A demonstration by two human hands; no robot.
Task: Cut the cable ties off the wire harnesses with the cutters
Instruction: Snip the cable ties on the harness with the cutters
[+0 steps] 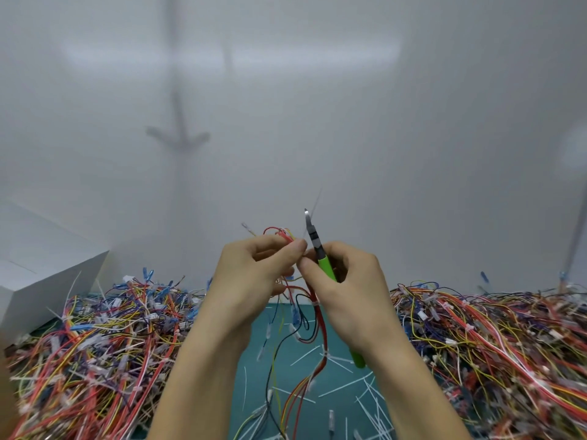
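Note:
My left hand point(254, 274) is raised above the table and pinches a wire harness point(319, 325) of red, black and yellow wires near its top end. The harness hangs down between my wrists, and a white cable tie point(315, 303) still wraps it just below my hands. My right hand point(346, 281) grips the green-handled cutters point(317, 249), whose steel jaws point up and away, a little right of the harness top. The jaws touch no tie. My two thumbs meet at the wires.
Large heaps of coloured wire harnesses lie left point(95, 350) and right point(495, 341) on the green mat point(254, 369). Several cut white cable ties point(346, 385) are scattered on the mat between them. A white box point(41, 274) stands at the far left, a white wall behind.

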